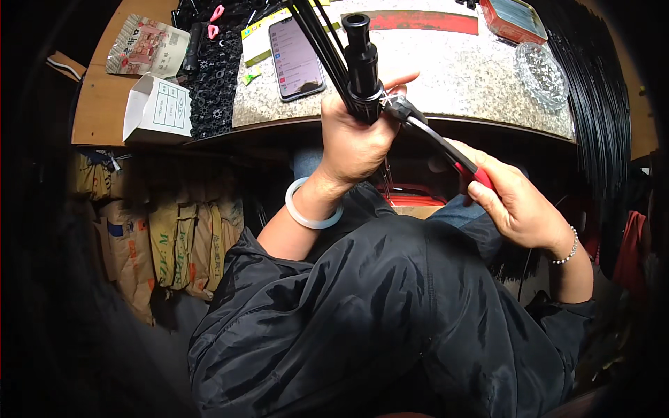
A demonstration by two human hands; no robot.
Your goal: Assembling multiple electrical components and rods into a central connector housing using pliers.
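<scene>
My left hand (pixel 355 148) is wrapped round the lower part of what looks like a black umbrella frame (pixel 363 66), with a stepped round tube and several thin dark ribs slanting up to the left. One finger of that hand stretches out to the right. In my right hand (pixel 519 203) is a pair of pliers (pixel 440 144) with red and black handles. The pliers' jaws meet the frame's collar beside my left thumb; a bit of thin shiny wire shows there. Whether the jaws grip it is too small to tell.
On the speckled tabletop (pixel 446 63) lie a phone (pixel 296 59), a glass dish (pixel 541 75) and a red-edged tin (pixel 514 21). Small black parts (pixel 212 104) and a white box (pixel 159 110) are at the left. Long black rods (pixel 599 90) hang over the right side.
</scene>
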